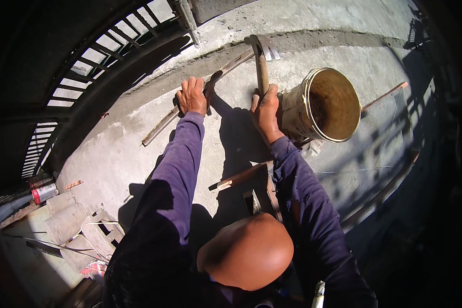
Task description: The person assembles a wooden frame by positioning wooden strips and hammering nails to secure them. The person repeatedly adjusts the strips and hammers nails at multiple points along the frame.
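Gripping the pale wooden handle of a claw hammer (pixel 262 56) low on its shaft, the right hand (pixel 266 110) wraps its fingers fully around the grain, the dark metal head standing above the knuckles with its forked claw turned toward the rough concrete wall. Pressed flat just left of those fingers, the left hand (pixel 192 95) bears down on a long, thin wooden strip (pixel 190 102) that runs slantwise across the grey cement surface; its fingers lie close together and curled over the strip's upper edge, holding it in place, and the strip stretches out well beyond them on both sides. Just to the right of the right hand's fingers, a dented metal bucket (pixel 323 105) lies tipped on its side, its round mouth showing a dull brassy inside crusted with dried residue. Below both wrists, purple sleeves (pixel 182 164) run back toward the camera, and between them rests a second short wooden batten (pixel 241 177) with a reddish edge. A fine wire mesh in a timber frame (pixel 390 149) spreads across the cement far right of the fingers. Far left, beyond a dark barred railing (pixel 87 66), lie cylindrical concrete blocks (pixel 66 220) in harsh sunlight.
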`<state>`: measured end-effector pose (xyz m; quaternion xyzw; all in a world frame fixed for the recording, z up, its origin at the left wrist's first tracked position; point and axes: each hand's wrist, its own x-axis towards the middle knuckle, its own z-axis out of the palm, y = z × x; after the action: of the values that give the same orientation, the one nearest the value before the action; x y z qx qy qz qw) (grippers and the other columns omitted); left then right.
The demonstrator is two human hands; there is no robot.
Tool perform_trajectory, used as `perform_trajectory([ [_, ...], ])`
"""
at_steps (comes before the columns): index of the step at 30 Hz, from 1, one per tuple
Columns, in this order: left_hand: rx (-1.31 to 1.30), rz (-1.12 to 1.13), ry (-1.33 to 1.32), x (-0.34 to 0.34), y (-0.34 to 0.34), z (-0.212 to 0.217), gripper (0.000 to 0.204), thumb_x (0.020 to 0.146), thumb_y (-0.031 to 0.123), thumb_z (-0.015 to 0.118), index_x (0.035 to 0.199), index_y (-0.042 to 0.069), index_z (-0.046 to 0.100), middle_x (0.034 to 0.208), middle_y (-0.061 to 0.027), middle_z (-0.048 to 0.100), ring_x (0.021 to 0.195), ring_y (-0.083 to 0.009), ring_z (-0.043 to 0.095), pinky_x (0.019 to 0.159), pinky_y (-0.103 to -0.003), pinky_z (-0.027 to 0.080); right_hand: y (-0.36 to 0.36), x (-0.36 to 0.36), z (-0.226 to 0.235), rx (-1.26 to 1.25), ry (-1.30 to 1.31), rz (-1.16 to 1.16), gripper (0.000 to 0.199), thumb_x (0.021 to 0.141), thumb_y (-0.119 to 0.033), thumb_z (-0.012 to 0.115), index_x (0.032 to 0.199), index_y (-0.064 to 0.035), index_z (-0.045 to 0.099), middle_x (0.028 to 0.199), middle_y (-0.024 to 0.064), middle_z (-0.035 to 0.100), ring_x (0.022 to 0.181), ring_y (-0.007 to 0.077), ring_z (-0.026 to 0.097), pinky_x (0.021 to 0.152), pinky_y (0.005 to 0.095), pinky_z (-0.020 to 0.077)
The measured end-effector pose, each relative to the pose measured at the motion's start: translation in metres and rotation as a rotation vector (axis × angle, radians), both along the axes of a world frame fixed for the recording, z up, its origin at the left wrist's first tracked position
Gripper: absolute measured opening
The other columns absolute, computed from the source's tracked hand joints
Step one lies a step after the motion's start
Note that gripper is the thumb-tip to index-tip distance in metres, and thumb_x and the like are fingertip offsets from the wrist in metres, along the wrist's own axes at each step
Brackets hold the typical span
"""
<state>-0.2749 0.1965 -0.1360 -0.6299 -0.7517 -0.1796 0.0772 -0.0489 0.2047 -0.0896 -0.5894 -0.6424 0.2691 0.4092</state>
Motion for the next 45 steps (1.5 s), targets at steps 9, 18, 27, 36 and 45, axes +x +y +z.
perform_trajectory([
  [9,-0.109,0.038,0.021,-0.005,0.007,-0.006,0.015,0.089,0.017,0.066,0.104,0.017,0.062,0.105,-0.0032,0.056,0.106,-0.0266,0.053,0.085,-0.046,0.041,-0.010,-0.007,-0.007,0.057,0.058,-0.065,0.024,0.093,-0.005,0.062,0.104,-0.0013,0.042,0.075,0.0231,0.057,0.062,0.0401,0.056,0.060,0.0488,0.0454],
  [18,-0.061,0.005,-0.052,0.002,0.005,0.006,0.035,0.088,0.041,0.075,0.106,0.013,0.065,0.105,-0.0049,0.058,0.108,-0.0283,0.053,0.088,-0.047,0.042,-0.016,-0.015,0.020,0.214,0.066,-0.070,0.026,0.091,-0.005,0.063,0.110,-0.0003,0.045,0.076,0.0261,0.062,0.073,0.0468,0.068,0.060,0.0476,0.0502],
  [27,-0.052,-0.005,-0.085,0.002,0.007,0.005,0.026,0.089,0.032,0.075,0.103,0.015,0.063,0.108,-0.0040,0.056,0.110,-0.0285,0.052,0.089,-0.047,0.040,-0.002,-0.016,-0.022,0.126,0.026,-0.057,0.025,0.091,-0.005,0.066,0.101,-0.0003,0.043,0.065,0.0194,0.055,0.055,0.0401,0.057,0.051,0.0464,0.0442],
  [36,-0.166,0.016,-0.032,0.001,0.005,0.006,0.032,0.080,0.023,0.079,0.105,0.014,0.061,0.109,-0.0040,0.056,0.113,-0.0286,0.051,0.090,-0.048,0.039,0.007,-0.021,-0.002,0.011,-0.019,-0.088,0.027,0.091,-0.012,0.067,0.099,0.0006,0.044,0.071,0.0289,0.061,0.072,0.0515,0.066,0.060,0.0518,0.0500],
  [45,-0.081,0.033,-0.014,0.003,0.008,0.008,0.033,0.086,0.036,0.076,0.106,0.014,0.062,0.109,-0.0045,0.057,0.111,-0.0273,0.052,0.088,-0.045,0.039,0.021,-0.021,0.000,-0.470,0.299,-0.056,0.027,0.093,-0.013,0.064,0.100,0.0056,0.046,0.076,0.0340,0.064,0.075,0.0536,0.066,0.066,0.0559,0.0520],
])
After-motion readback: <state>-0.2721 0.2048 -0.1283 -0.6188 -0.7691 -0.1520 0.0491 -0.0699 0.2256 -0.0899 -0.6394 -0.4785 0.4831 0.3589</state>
